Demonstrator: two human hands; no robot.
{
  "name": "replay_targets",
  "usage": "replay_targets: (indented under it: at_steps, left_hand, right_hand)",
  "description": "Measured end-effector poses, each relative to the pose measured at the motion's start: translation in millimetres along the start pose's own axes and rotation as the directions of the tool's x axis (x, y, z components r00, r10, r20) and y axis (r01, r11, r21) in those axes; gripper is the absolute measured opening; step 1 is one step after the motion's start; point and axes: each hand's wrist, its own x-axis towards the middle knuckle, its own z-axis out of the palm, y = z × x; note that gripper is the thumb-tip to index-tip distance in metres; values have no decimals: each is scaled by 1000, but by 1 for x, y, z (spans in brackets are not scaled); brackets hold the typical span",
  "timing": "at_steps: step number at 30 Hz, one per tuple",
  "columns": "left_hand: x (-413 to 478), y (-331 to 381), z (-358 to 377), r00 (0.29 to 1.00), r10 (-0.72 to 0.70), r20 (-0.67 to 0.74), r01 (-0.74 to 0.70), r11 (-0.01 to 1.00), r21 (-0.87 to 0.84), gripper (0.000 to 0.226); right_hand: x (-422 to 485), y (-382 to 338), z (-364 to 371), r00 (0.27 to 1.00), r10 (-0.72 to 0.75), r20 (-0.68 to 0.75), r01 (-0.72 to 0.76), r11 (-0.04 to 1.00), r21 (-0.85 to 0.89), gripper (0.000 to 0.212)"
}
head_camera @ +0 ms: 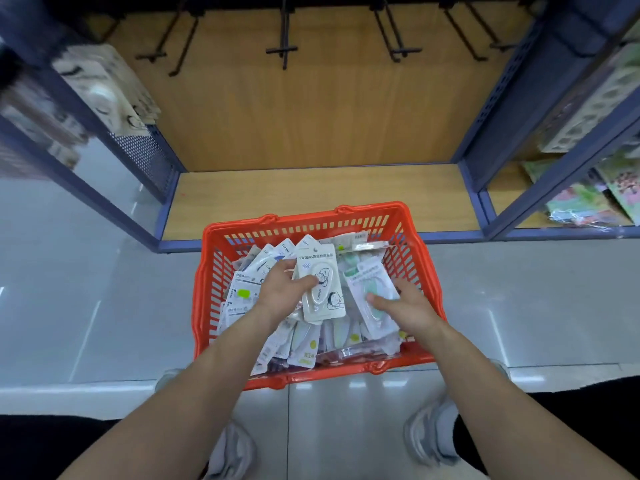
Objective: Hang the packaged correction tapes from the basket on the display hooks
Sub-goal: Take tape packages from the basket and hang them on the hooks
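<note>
Both bare forearms reach forward and down, converging. The left grip (282, 289) shows its back, thumb laid across the front of a white packaged correction tape (329, 296), with the fingers behind it. The right grip (407, 306) sits just right of the left grip without touching it, thumb pressing the front of a mint-green packaged correction tape (363, 282), fingers curled over its right edge.

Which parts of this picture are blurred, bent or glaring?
Head view: goods on the left shelf are smeared by blur; the shelf posts lean outward from the wide lens; bright spots glare on the floor near the basket; the pack in the left hand is sharp.
</note>
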Motion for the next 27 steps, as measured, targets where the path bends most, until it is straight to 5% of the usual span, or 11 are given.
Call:
replay_targets:
  at_steps: [3,6,10,21,27]
  left_hand:
    - [-20,22,-13,999,33,13,-33,997,-64,41]
    - [-42,48,-28,995,96,22,-92,983,-158,47]
    - [-73,80,-56,982,189,-11,-185,950,-251,27]
    - [-107,106,-131,908,346,-238,-403,877,-261,45]
    - [-94,103,-148,889,358,-284,-433,859,-273,32]
  right_hand:
    - [-17,-37,0,990,-127,56,109,961,253,33]
    - [-35,-78,16,965,-218,148,158,927,340,35]
    - [-55,-126,42,945,-295,141,221,894,389,35]
    - [-87,-215,108,876,-445,186,329,833,445,23]
    - [-74,-225,121,874,-454,173,346,832,434,22]
